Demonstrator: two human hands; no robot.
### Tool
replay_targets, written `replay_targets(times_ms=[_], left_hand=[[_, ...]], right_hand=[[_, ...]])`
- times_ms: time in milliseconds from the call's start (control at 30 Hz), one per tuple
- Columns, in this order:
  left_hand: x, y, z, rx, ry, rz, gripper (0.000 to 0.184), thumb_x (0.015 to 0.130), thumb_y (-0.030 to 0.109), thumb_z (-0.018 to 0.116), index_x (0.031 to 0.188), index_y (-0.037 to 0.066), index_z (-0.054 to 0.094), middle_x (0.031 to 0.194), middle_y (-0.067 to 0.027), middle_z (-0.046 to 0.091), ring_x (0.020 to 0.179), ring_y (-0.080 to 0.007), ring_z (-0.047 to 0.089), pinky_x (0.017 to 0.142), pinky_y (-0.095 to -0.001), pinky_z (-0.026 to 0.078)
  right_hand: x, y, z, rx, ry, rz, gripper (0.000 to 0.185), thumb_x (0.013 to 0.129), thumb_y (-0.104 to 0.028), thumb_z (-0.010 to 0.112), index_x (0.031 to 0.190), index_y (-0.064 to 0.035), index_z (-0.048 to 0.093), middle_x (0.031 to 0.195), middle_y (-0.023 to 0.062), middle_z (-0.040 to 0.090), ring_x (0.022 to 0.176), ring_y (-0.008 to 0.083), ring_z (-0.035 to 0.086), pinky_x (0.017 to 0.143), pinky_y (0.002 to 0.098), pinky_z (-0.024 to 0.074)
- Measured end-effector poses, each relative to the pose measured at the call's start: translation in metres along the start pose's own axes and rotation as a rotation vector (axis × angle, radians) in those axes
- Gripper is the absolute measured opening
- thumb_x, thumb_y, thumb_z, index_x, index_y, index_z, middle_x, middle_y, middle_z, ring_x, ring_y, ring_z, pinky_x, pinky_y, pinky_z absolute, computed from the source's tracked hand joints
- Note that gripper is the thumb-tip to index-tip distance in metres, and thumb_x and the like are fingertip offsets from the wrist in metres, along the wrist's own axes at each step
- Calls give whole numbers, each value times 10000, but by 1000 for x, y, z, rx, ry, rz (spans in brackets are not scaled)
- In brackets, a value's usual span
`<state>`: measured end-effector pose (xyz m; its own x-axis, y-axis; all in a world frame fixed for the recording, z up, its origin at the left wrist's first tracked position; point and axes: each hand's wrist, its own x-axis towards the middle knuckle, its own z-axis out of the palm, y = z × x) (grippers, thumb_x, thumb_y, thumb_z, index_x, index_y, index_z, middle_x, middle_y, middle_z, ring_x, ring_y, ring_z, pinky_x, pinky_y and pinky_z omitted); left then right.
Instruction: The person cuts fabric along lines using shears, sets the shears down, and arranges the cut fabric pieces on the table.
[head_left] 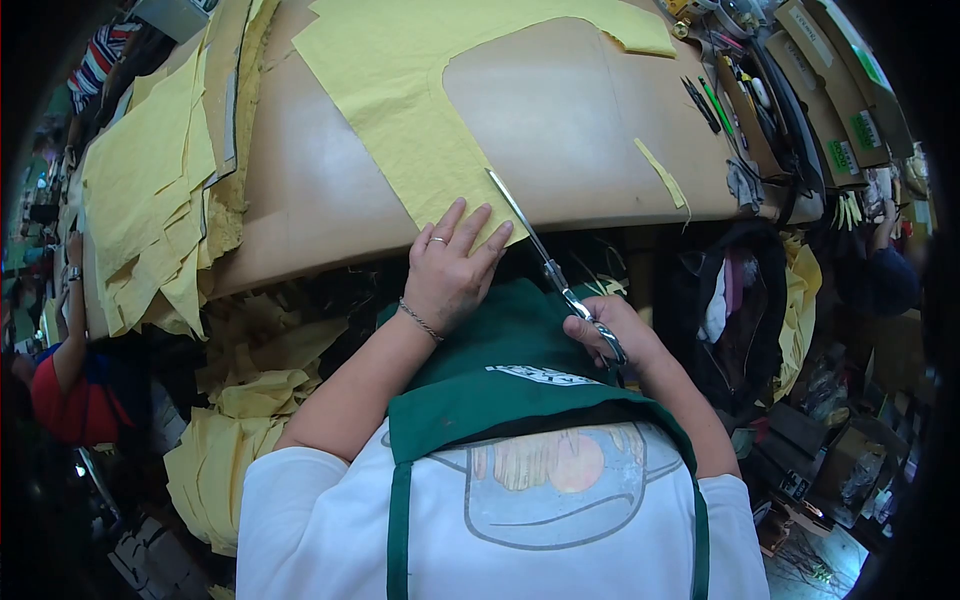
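A large curved piece of yellow fabric (400, 110) lies across the table, its narrow end reaching the front edge. My left hand (455, 258) rests flat on that end with the fingers spread, a ring on one finger. In my right hand (618, 330) are long metal scissors (545, 255), the fingers wrapped round their handles. The blades point away from me and up to the left, lying along the right edge of the fabric just beside my left fingertips. Whether the blades are parted is hard to make out.
The tan table (560, 110) curves in front of me. Stacked yellow pieces (150, 190) hang over its left side. A thin yellow strip (662, 172) and pens (702, 105) lie to the right, near cardboard boxes (830, 90). A dark bag (735, 300) hangs below. Another person's arm (72, 320) is far left.
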<state>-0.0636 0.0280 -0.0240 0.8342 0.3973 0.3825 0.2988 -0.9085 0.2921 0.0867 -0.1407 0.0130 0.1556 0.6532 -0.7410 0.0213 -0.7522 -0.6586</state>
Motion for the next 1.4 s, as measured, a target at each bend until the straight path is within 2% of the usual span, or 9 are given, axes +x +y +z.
replay_targets(times_ms=[233, 333, 633, 1033, 1400], left_hand=[[0, 1, 0, -5, 2, 2, 321, 741, 151, 611, 1061, 178, 585, 1121, -73, 528, 1082, -284, 468, 836, -393, 385], [0, 2, -2, -17, -1, 10, 317, 742, 153, 610, 1058, 175, 586, 1114, -73, 533, 1071, -286, 477, 829, -385, 393], [-2, 8, -8, -63, -9, 60, 318, 736, 146, 610, 1053, 158, 584, 1092, -87, 543, 1041, -304, 498, 785, -384, 433], [-2, 9, -7, -94, -31, 50, 317, 742, 150, 608, 1057, 165, 582, 1102, -88, 539, 1047, -304, 501, 759, -380, 450], [-2, 9, -6, -97, -23, 60, 324, 737, 148, 611, 1059, 164, 580, 1104, -82, 538, 1048, -290, 505, 756, -371, 449]], right_hand=[[-4, -2, 0, -26, 7, 17, 518, 695, -545, 618, 663, -40, 510, 504, 9, 473, 428, 94, 492, 407, 223, 398], [0, -2, -5, -22, -66, -4, 538, 697, -567, 601, 699, -36, 514, 520, 15, 485, 447, 103, 504, 427, 229, 409], [20, -16, -13, -113, -87, -61, 680, 637, -702, 530, 744, -30, 518, 517, 32, 500, 447, 130, 521, 428, 249, 419], [15, -14, -7, -65, 10, -31, 571, 671, -601, 601, 653, -37, 510, 485, 20, 473, 408, 107, 491, 392, 236, 400], [13, -12, -8, -93, -1, -2, 552, 689, -565, 612, 682, -21, 518, 501, 28, 484, 432, 111, 505, 410, 241, 411]])
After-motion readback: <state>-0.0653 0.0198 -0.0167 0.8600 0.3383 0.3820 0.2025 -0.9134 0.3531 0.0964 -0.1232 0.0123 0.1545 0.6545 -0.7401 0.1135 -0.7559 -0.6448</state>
